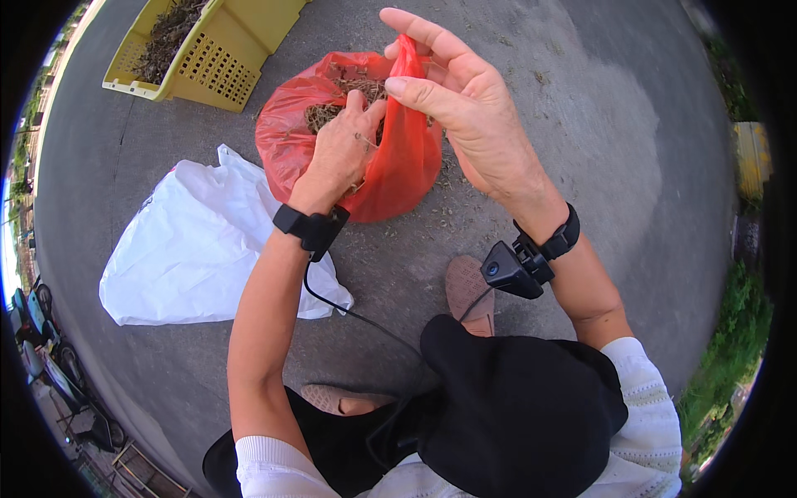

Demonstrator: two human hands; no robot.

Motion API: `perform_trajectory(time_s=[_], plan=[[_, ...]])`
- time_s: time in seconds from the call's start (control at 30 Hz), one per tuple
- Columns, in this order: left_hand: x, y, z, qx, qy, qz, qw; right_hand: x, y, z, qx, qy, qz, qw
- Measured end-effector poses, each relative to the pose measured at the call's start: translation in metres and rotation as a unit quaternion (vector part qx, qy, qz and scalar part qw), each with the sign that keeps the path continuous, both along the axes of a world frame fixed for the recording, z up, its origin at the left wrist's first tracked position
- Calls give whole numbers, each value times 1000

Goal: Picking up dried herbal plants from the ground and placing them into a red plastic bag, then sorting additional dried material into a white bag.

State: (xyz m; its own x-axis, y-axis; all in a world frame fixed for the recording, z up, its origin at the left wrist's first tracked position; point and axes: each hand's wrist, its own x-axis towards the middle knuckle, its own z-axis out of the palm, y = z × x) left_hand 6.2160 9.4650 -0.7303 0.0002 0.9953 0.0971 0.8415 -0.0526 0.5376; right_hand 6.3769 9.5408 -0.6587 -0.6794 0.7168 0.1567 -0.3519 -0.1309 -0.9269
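A red plastic bag (292,93) stands on the pavement in front of me, its mouth open around dry, brown plant matter (324,116). My right hand (467,99) pinches the bag's raised rim between thumb and fingers, pulling it up into a peak. Inside the mouth, my left hand (348,143) reaches down to the plant matter, with dry bits stuck on its back. Its fingertips are partly hidden, so whether they grip anything cannot be told. Each wrist wears a black strap with a device; the camera (512,269) on the right one faces left.
A white plastic sack (193,249) lies flat to the left of the bag. Beyond it stands a yellow plastic crate (215,68) holding dry plant stalks (168,37). A black cable (367,319) hangs from the left wrist. Parked scooters (56,367) line the far left.
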Motion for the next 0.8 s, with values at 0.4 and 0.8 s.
perform_trajectory(time_s=[0.4,0.8], plan=[[-54,-83,109,34,-131,241,961,1,-26,4,77,-48,0,996],[-30,-77,110,168,-234,222,931,-88,-70,-107,498,-421,41,757]])
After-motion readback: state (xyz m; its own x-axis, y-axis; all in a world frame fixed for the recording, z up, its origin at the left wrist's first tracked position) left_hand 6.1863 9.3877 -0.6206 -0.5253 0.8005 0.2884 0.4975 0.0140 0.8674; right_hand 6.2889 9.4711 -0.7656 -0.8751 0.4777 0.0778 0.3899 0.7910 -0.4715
